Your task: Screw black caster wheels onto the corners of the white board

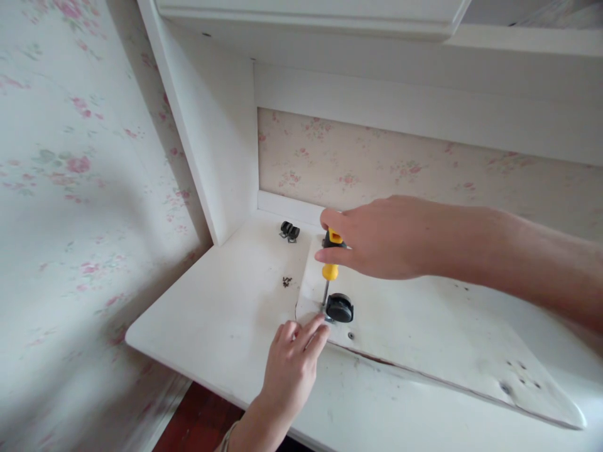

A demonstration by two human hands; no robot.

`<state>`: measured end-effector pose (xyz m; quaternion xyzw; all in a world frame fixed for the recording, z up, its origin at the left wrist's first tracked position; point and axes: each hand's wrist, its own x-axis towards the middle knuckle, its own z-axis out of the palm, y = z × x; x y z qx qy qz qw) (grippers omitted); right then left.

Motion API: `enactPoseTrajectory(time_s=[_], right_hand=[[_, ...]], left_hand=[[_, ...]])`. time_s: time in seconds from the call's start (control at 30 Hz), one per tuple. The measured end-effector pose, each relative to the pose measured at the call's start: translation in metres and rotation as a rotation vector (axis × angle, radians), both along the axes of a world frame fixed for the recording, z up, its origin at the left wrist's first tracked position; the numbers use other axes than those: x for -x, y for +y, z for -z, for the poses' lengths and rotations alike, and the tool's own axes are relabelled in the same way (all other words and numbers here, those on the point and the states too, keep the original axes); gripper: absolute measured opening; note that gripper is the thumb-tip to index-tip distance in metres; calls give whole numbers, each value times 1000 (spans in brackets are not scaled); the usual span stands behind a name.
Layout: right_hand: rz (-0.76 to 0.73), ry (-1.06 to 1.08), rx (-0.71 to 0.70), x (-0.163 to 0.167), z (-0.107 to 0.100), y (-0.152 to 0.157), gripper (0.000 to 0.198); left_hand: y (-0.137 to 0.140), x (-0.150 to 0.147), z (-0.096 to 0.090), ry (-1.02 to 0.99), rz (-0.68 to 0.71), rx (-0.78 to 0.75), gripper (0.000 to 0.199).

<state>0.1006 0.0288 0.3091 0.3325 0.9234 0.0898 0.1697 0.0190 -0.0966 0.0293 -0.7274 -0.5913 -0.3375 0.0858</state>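
Observation:
My right hand (381, 238) is closed round the yellow-and-black handle of a screwdriver (330, 272), which stands nearly upright. Its shaft runs down to the metal base of a black caster wheel (340, 307) near the left end of a white board (424, 333). From the near side, my left hand (294, 355) reaches in, fingers drawn together and fingertips against that caster base. The screw under the screwdriver tip is hidden. To the left of the board lies a small pile of dark screws (287, 282).
More black casters (289, 231) lie farther back on the white desk top (211, 314). Several screw holes show at the board's right end. A white side panel (211, 125) rises at the left, and a white shelf (330, 47) overhangs the back. Floral wallpaper (70, 188) covers the wall.

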Motion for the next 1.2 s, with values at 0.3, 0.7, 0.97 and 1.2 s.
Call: enactPoseTrajectory(time_s=[0.3, 0.7, 0.97, 1.2], right_hand=[[-62, -60, -140, 0, -1, 7, 51], [25, -127, -70, 13, -1, 13, 57], [41, -100, 63, 15, -2, 14, 45], [54, -98, 109, 15, -1, 17, 54]], left_hand=[[0, 0, -1, 3, 7, 1, 34], [-1, 2, 2, 2, 15, 0, 34], [0, 2, 3, 2, 6, -6, 33], [-1, 3, 5, -9, 18, -6, 34]])
